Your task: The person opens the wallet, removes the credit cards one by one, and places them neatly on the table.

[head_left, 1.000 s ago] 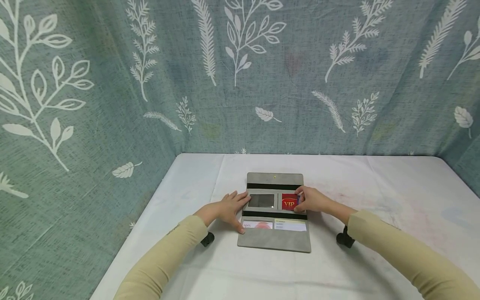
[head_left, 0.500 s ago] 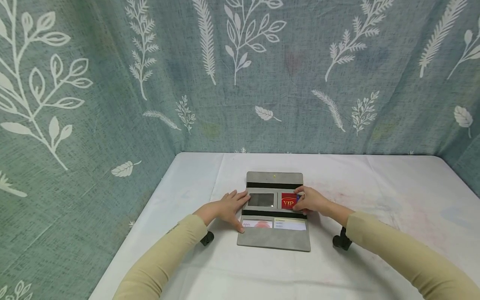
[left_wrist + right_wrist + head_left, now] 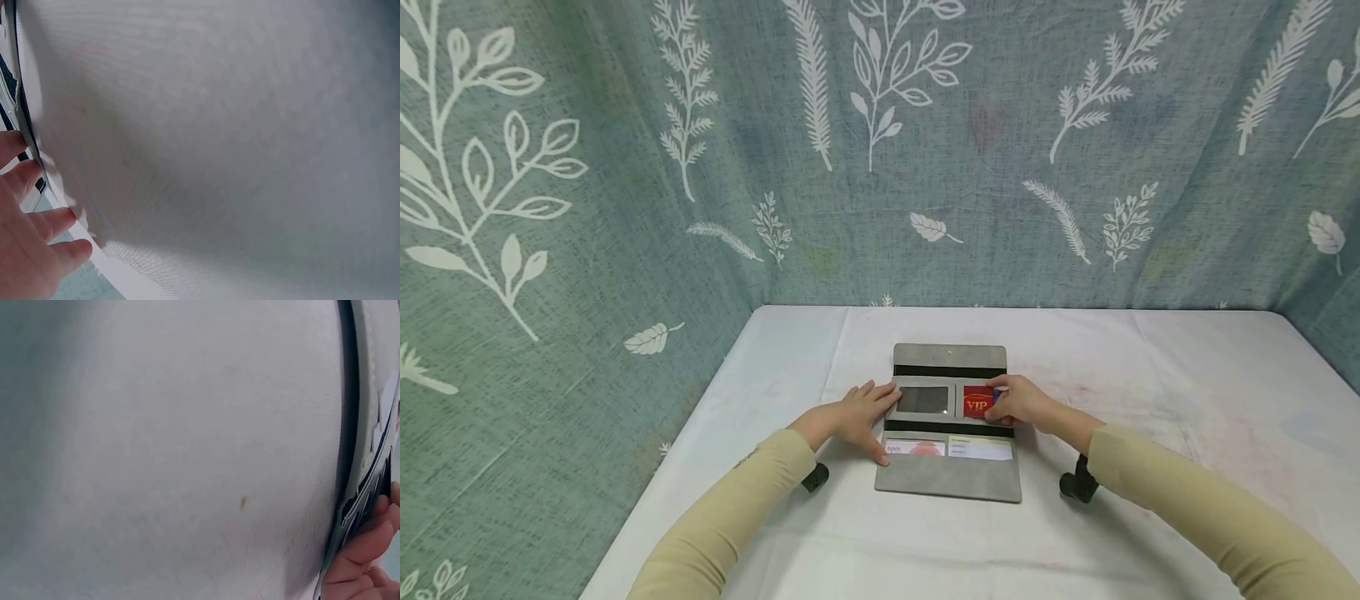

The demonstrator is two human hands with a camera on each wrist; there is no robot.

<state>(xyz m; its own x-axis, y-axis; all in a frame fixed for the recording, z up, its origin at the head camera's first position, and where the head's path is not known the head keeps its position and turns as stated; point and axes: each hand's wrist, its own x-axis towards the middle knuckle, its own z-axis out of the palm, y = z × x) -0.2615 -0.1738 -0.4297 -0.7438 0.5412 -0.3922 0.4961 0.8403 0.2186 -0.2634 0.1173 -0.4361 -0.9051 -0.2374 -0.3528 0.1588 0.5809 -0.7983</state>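
Observation:
An unfolded grey wallet (image 3: 946, 482) lies flat on the table in the head view. My left hand (image 3: 854, 418) rests with spread fingers on its left edge; in the left wrist view those fingers (image 3: 62, 219) lie along the wallet's edge. At the right-hand pocket of the middle panel, my right hand (image 3: 1024, 402) pinches a red VIP card (image 3: 977, 403) by its right end, where a bit of blue shows. How deep the card sits in the pocket cannot be told. In the right wrist view, the right hand's curled fingers (image 3: 369, 544) are at the wallet's side.
Left of the red card is a clear window pocket (image 3: 923, 400). A pink-and-white card (image 3: 916, 448) and a white card with a yellow top strip (image 3: 981, 450) sit in the lower panel. White cloth covers the table (image 3: 1180, 400); a leaf-patterned curtain (image 3: 1000, 250) hangs behind.
My right hand has shifted slightly left, its fingers staying at the red VIP card's right end. My left hand and the wallet keep their places.

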